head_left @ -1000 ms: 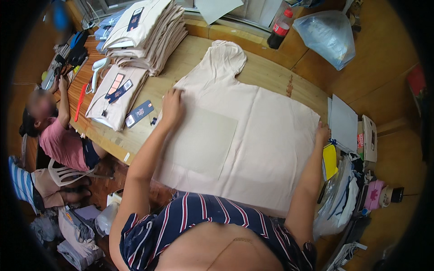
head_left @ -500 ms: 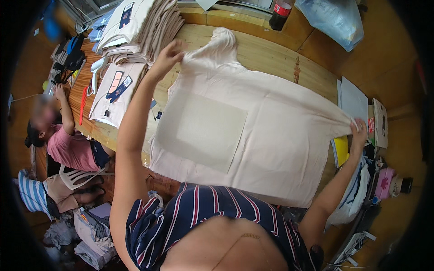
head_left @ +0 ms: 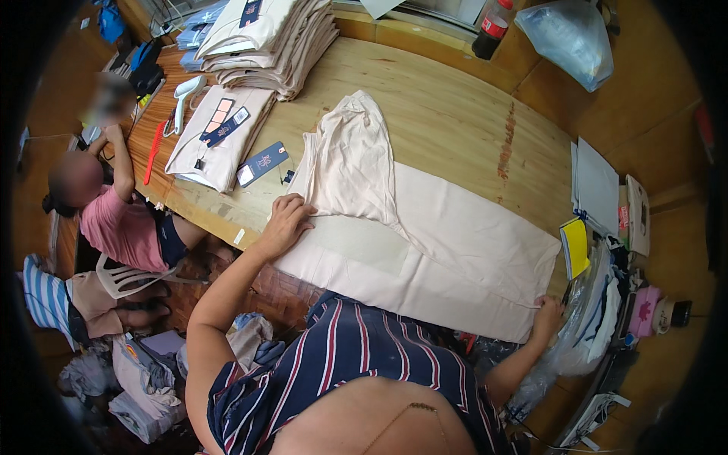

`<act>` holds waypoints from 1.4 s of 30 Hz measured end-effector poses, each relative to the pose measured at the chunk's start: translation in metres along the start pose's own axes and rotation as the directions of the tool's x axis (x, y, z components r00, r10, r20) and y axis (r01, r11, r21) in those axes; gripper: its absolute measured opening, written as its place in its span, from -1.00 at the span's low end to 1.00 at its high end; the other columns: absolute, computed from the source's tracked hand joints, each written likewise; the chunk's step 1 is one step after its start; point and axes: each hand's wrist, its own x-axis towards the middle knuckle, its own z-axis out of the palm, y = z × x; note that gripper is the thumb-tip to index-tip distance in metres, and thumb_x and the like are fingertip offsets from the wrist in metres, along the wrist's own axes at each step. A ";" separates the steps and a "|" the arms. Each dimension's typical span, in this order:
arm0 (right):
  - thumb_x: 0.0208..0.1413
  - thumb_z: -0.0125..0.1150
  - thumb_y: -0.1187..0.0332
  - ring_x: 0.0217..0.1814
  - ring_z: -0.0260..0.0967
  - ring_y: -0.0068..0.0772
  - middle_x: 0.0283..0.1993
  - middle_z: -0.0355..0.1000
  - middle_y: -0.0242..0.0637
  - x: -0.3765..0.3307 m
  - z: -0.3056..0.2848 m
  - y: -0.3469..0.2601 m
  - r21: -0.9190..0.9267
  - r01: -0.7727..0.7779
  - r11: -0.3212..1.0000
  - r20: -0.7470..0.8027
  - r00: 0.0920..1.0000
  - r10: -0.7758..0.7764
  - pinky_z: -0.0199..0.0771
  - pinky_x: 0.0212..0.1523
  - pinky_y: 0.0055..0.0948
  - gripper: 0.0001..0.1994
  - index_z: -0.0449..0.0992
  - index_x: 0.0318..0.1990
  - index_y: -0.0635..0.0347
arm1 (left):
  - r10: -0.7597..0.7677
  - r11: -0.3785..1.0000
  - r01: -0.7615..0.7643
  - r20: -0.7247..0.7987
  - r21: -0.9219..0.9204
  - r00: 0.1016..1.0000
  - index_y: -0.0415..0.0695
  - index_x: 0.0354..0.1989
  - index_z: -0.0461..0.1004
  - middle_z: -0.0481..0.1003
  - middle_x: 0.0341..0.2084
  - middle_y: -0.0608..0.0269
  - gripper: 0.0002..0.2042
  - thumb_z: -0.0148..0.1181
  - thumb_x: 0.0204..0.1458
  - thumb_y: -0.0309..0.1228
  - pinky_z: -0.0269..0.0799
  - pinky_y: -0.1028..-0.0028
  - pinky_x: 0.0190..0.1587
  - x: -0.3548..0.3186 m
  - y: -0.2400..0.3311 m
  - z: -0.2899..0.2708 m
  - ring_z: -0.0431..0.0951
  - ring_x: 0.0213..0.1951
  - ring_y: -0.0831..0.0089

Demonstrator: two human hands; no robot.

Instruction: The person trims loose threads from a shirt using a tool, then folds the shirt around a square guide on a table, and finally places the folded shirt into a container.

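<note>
A tall stack of folded pale clothes (head_left: 269,61) stands at the table's far left, with a lower folded pile (head_left: 227,155) nearer, tags on its top. Left of that pile lie a white handled tool (head_left: 182,98) and a red strip (head_left: 154,152). A dark drink bottle (head_left: 491,30) stands near a plastic bag (head_left: 569,45). White papers (head_left: 595,186) lie at the right, a yellow item (head_left: 575,249) just below. On the left, a person in a pink shirt (head_left: 117,224) sits on a white chair (head_left: 121,279).
</note>
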 end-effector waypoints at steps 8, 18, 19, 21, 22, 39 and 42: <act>-0.02 -0.05 0.39 -0.15 0.28 -0.07 -0.24 0.37 -0.06 0.101 -0.066 -0.265 0.253 0.847 0.467 -0.522 0.526 -0.672 0.26 -0.13 -0.29 -0.79 0.45 -0.28 0.29 | -0.149 0.951 0.147 0.013 -0.273 0.989 -0.15 -0.30 0.34 0.33 -0.31 0.16 -0.68 0.25 -0.30 -0.43 0.06 0.33 -0.06 0.007 -0.001 -0.004 0.30 -0.13 0.23; -0.12 -0.01 0.42 -0.02 0.28 -0.27 -0.12 0.37 -0.19 0.103 -0.001 -0.518 -0.244 0.964 0.107 -0.303 0.029 -0.953 0.05 0.08 -0.05 -0.75 0.47 -0.23 0.06 | -0.169 0.928 0.177 0.052 -0.327 0.984 -0.13 -0.36 0.36 0.32 -0.36 0.21 -0.69 0.27 -0.31 -0.37 0.12 0.37 -0.10 -0.001 -0.012 -0.002 0.32 -0.20 0.27; -0.14 0.02 0.41 -0.01 0.26 -0.27 -0.08 0.34 -0.21 0.105 -0.011 -0.517 -0.262 0.945 0.195 -0.158 0.157 -0.975 0.07 0.06 -0.06 -0.77 0.48 -0.26 0.07 | -0.138 0.938 0.130 0.000 -0.320 0.990 -0.12 -0.35 0.36 0.31 -0.37 0.21 -0.69 0.27 -0.32 -0.36 0.12 0.38 -0.11 0.001 -0.012 -0.001 0.33 -0.21 0.28; -0.18 0.06 0.39 0.03 0.22 -0.26 0.00 0.29 -0.24 0.114 -0.039 -0.511 -0.339 0.878 0.339 0.125 0.399 -0.908 0.09 0.03 -0.06 -0.80 0.49 -0.32 0.08 | -0.129 0.937 0.116 -0.016 -0.330 0.992 -0.12 -0.36 0.36 0.32 -0.37 0.22 -0.69 0.27 -0.32 -0.35 0.12 0.38 -0.12 0.004 -0.013 -0.003 0.33 -0.23 0.28; -0.20 0.09 0.38 0.00 0.23 -0.23 -0.04 0.30 -0.24 0.123 -0.047 -0.496 -0.198 0.913 0.357 0.068 0.376 -0.924 0.12 -0.01 -0.08 -0.82 0.49 -0.36 0.09 | -0.126 0.937 0.109 -0.031 -0.331 0.992 -0.12 -0.37 0.36 0.32 -0.38 0.22 -0.69 0.27 -0.33 -0.35 0.12 0.38 -0.12 0.003 -0.013 -0.003 0.34 -0.23 0.28; -0.28 0.12 0.55 -0.20 0.35 -0.18 -0.26 0.39 -0.16 -0.156 -0.097 -0.297 0.862 0.445 -0.244 -0.152 -0.233 -0.961 0.33 -0.17 -0.39 -0.71 0.41 -0.27 0.25 | -0.072 0.951 0.062 -0.023 -0.304 0.997 -0.08 0.03 0.22 0.29 -0.07 0.08 -0.43 0.06 -0.30 -0.62 0.20 0.34 -0.04 0.015 -0.013 -0.008 0.31 -0.07 0.15; -0.31 0.10 0.58 -0.21 0.37 -0.39 -0.27 0.41 -0.22 -0.128 -0.104 -0.273 0.916 0.346 -0.204 -0.263 0.133 -0.956 0.33 -0.15 -0.46 -0.69 0.42 -0.27 0.30 | 0.039 0.971 -0.029 0.037 -0.236 0.999 -0.03 0.08 0.18 0.25 0.00 0.09 -0.38 0.04 -0.30 -0.63 0.18 0.33 -0.01 0.028 -0.008 -0.028 0.29 -0.05 0.11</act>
